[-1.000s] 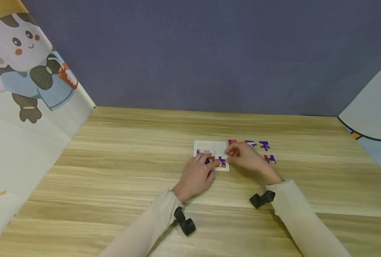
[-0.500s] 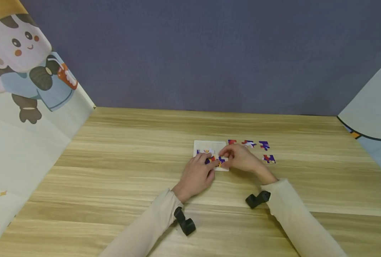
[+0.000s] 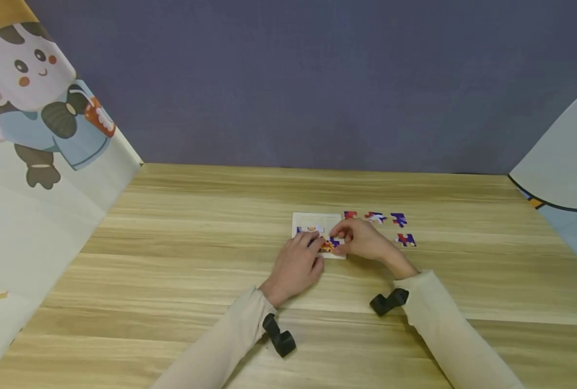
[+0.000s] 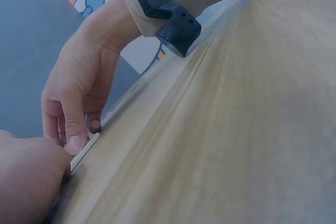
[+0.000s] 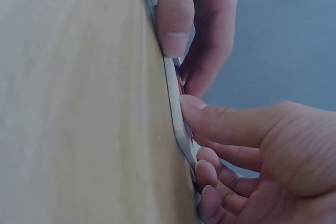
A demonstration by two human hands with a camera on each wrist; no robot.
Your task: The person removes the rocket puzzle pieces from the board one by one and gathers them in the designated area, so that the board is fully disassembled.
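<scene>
A white square puzzle tray (image 3: pixel 317 218) lies on the table, its lower half partly filled with purple, yellow and red jigsaw pieces. My left hand (image 3: pixel 296 266) rests over its lower left, fingers extended onto the pieces. At the right edge, my right hand (image 3: pixel 363 240) pinches a purple jigsaw piece (image 3: pixel 335 243) between thumb and index finger, low in the tray. The right wrist view shows the right thumb (image 5: pixel 202 116) on the piece side of the tray edge (image 5: pixel 175 103), with the left hand (image 5: pixel 181 11) just above. My fingers hide part of the pieces.
Several loose jigsaw pieces lie right of the tray, among them a red one (image 3: pixel 350 215), a white-and-purple one (image 3: pixel 376 218) and a red-and-purple one (image 3: pixel 406 240). A dark panel (image 3: pixel 317 86) stands behind the wooden table (image 3: pixel 210 216).
My right hand has moved left from beside the tray onto its right part. The left index finger has drawn back slightly, showing more of the yellow piece.
</scene>
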